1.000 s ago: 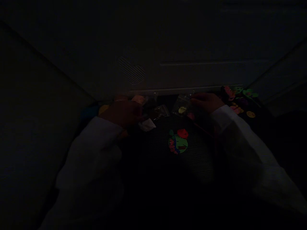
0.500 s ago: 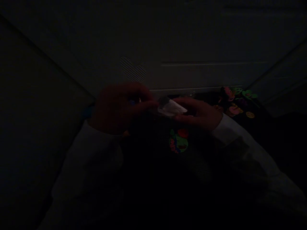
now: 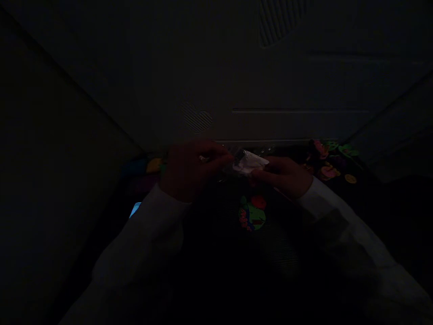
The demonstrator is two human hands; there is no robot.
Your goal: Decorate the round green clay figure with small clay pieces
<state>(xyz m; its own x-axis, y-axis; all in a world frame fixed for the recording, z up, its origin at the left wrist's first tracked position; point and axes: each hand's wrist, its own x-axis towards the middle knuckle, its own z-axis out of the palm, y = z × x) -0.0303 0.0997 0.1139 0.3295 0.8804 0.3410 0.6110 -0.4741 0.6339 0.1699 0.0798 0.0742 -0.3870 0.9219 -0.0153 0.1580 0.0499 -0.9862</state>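
Observation:
Between my two hands is a small clear plastic bag [image 3: 251, 162] with something white in it. My left hand [image 3: 192, 170] pinches the bag's clear left end between thumb and fingertips. On the other side, my right hand [image 3: 286, 175] grips the white-filled part, thumb in front and fingers behind. Nearer to me on the dark, ridged surface lies a round green piece [image 3: 253, 216] with red, blue and pink shapes on it. The scene is very dark, and what the white content is cannot be made out.
Colourful flat shapes in pink and green [image 3: 328, 158] lie in a pile at the right, beside a yellow disc [image 3: 351, 178]. Blue [image 3: 134, 166] and yellow [image 3: 154, 165] items sit at the left. A bright screen-like patch [image 3: 135, 209] shows beside my left sleeve. A pale wall [image 3: 287, 126] stands behind.
One second ago my hands were apart over several clear bags. They have come together, and the white-filled bag is lifted between them. The view has tilted up slightly, and a bright patch shows at left.

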